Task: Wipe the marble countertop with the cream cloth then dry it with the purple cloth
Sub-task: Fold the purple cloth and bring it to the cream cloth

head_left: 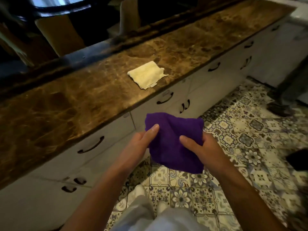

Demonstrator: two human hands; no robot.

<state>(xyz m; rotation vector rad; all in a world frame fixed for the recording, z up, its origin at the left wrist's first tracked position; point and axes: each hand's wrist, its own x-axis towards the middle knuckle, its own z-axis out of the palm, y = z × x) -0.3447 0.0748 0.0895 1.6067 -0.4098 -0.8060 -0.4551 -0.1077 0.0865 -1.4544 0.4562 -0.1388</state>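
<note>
A purple cloth (173, 140) hangs in the air in front of the cabinets, held by both hands. My left hand (141, 142) grips its left edge with the thumb on top. My right hand (200, 145) grips its right edge the same way. A folded cream cloth (146, 75) lies flat on the brown marble countertop (70, 100), near the counter's front edge and apart from both hands. The countertop runs diagonally from lower left to upper right.
White cabinets with dark handles (166, 104) stand under the counter. Patterned floor tiles (233, 147) fill the right side. A raised dark ledge (100, 52) runs behind the counter. A dark object (298, 160) lies on the floor at right.
</note>
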